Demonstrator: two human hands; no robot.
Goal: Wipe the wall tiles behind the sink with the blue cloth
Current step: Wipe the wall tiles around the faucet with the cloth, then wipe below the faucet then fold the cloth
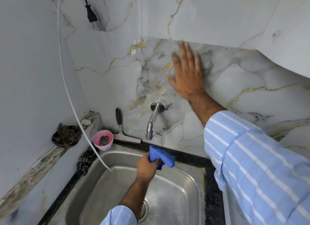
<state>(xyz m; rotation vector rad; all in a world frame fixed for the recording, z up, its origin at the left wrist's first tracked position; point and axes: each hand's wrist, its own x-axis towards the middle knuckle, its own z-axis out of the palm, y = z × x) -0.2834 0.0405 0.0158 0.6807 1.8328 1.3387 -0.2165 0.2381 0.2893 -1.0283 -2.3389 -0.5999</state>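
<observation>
While the blue cloth (161, 157) is bunched in the left hand (147, 166), it hangs low over the back edge of the steel sink (176, 199), just under the tap (151, 122) and not yet on the tiles. The fingers of this hand are curled tight around the cloth, probably to keep it gathered into a pad before it goes up to the wall.

Higher, the right hand (187, 74) lies flat on the marble-pattern wall tiles (117, 60), its fingers straight and a little spread, holding nothing. It looks slightly blurred. I judge it is feeling the surface of the tile or steadying the body while leaning over the sink; which one, I cannot tell.

A squeegee (122, 129) leans against the wall beside a pink bowl (103, 140) in the corner, near the lower tiles, so the cloth may have to pass around them.
</observation>
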